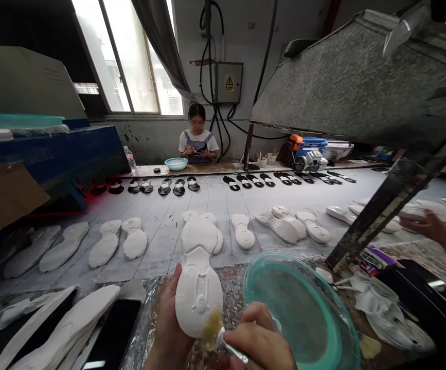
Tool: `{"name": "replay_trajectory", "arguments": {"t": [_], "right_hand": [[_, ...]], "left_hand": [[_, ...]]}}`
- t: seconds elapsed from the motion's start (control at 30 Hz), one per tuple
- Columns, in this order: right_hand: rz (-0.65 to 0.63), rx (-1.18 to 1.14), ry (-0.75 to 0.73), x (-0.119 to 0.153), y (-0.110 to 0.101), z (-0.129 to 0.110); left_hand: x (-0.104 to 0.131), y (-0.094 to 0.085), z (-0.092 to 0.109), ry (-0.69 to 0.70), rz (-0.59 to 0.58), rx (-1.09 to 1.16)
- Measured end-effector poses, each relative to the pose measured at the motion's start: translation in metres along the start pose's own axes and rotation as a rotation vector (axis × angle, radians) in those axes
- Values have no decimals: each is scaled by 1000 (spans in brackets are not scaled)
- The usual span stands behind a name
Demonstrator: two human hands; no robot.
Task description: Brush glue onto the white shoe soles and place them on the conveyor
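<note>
A white shoe sole point(199, 275) rests upright in my left hand point(171, 329), fingers wrapped round its lower left edge. My right hand point(261, 341) grips a brush point(233, 351) by its metal-looking handle. The brush's yellowish bristles lie against the lower right part of the sole, near its rounded end. Just right of my right hand stands a teal-rimmed basin point(334, 339) with cloudy liquid inside. On the near left lies a stack of white soles point(72, 324) beside a black phone point(112, 334).
White soles point(242, 231) lie spread along the pale conveyor surface, with black shoe pieces point(178, 186) farther back. A slanted metal post point(377, 216) stands at right. Another person point(198, 139) sits opposite; someone's hand point(429, 226) reaches in at right. A cloth point(380, 308) lies beside the basin.
</note>
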State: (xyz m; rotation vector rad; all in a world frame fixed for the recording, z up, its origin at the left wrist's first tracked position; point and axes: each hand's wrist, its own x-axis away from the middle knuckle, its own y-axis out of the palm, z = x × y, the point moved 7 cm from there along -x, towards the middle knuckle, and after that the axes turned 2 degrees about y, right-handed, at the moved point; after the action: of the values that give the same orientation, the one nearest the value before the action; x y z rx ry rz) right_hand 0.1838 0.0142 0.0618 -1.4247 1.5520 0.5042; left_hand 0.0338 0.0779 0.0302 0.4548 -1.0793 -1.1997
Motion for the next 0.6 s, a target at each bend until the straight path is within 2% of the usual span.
{"name": "replay_trajectory", "arguments": {"t": [0.1,0.17,0.27,0.33,0.43,0.53,0.6], "right_hand": [[-62,-38,71,-9,-13,10],[-59,-55,129,-14,-22,15],[-72,-101,156,-22,-27,18],[-75,-134,206,-29,-30,21],[18,-198,294,-42,-33,22],[47,-231,231,-51,-22,10],[82,-216,158,-50,-14,2]], "left_hand": [[2,-3,4,-27,36,-35],[4,-4,2,-77,50,-73],[7,-4,-8,-160,-14,-142],[8,-5,-8,-98,-40,-214],[13,-5,0,88,-19,-332],[17,2,3,174,-40,-346],[15,2,3,163,-32,-303]]}}
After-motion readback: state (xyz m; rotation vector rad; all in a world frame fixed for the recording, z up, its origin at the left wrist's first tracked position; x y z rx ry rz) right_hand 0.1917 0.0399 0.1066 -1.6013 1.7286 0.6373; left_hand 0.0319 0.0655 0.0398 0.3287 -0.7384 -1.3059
